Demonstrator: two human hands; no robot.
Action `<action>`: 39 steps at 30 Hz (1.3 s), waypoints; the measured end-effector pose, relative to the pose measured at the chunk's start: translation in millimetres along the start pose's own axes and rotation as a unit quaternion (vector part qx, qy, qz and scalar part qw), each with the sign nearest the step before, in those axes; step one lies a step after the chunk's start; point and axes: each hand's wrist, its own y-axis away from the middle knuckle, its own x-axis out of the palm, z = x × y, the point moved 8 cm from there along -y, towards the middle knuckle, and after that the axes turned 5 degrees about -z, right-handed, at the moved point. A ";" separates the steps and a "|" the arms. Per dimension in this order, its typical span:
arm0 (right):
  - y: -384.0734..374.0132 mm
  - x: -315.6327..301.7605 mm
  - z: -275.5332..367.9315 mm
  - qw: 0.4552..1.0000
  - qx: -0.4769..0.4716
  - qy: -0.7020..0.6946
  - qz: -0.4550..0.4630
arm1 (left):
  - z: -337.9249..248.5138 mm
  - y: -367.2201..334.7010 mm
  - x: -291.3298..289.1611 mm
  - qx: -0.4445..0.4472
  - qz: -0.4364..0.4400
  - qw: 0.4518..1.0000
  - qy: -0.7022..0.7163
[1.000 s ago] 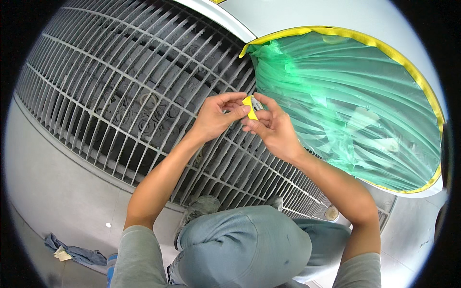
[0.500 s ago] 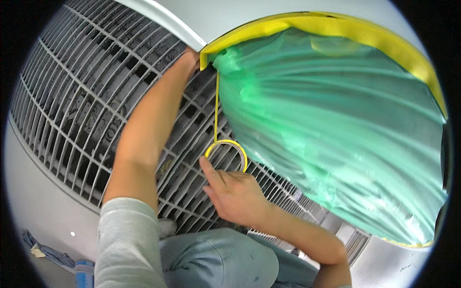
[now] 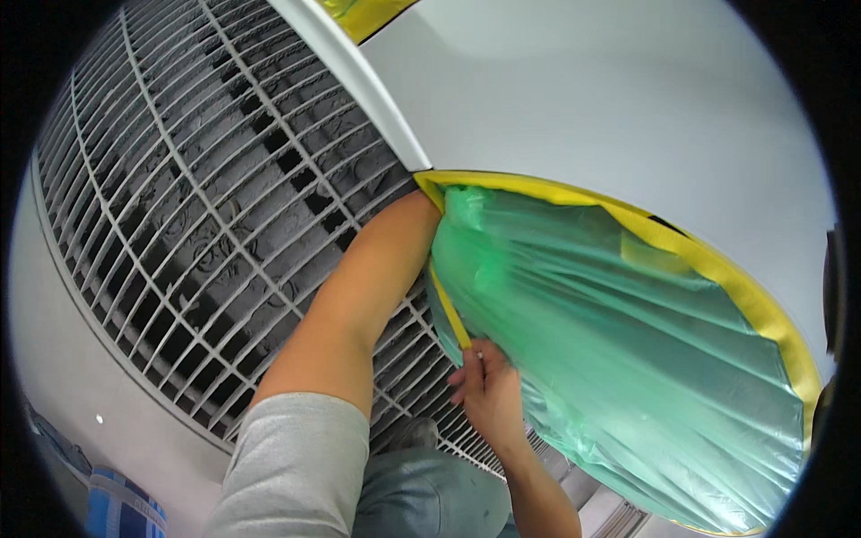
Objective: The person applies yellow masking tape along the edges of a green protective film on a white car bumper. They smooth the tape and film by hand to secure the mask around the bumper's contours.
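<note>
A green plastic sheet (image 3: pixel 610 359), edged with yellow tape (image 3: pixel 717 264), covers a rounded opening on the right. My left forearm (image 3: pixel 359 296) reaches up to the sheet's top-left corner, where the hand is hidden behind the plastic. My right hand (image 3: pixel 489 390) sits at the sheet's left edge. Its fingers pinch the lower end of a thin yellow tape strip (image 3: pixel 451 316) that runs down from that corner. No tape roll shows.
A large dusty grey grille (image 3: pixel 197 197) of slats fills the left half, behind both arms. A smooth white panel (image 3: pixel 583 99) lies above the sheet. My grey-blue trousers (image 3: pixel 421 493) are below, and a blue striped object (image 3: pixel 121 511) lies at the lower left.
The view has swung up and closer. My left hand went from the grille's middle to the sheet's corner. The tape strip now lies along the sheet's edge, and the roll is out of sight.
</note>
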 end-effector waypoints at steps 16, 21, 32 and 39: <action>10.8 21.6 -47.3 0.865 0.164 -0.396 -0.260 | -83.8 230.3 -63.9 0.372 -0.202 0.905 -0.050; 30.0 29.2 -46.4 0.909 0.180 -0.298 -0.227 | -82.1 235.0 -74.4 0.306 -0.137 0.941 -0.031; 6.0 66.7 40.6 0.979 0.020 -0.199 -0.045 | -31.3 261.4 -105.3 -0.085 0.096 0.946 0.297; 45.6 82.2 81.0 0.947 -0.286 0.148 0.003 | 0.9 81.1 -142.0 0.001 -0.178 0.968 0.179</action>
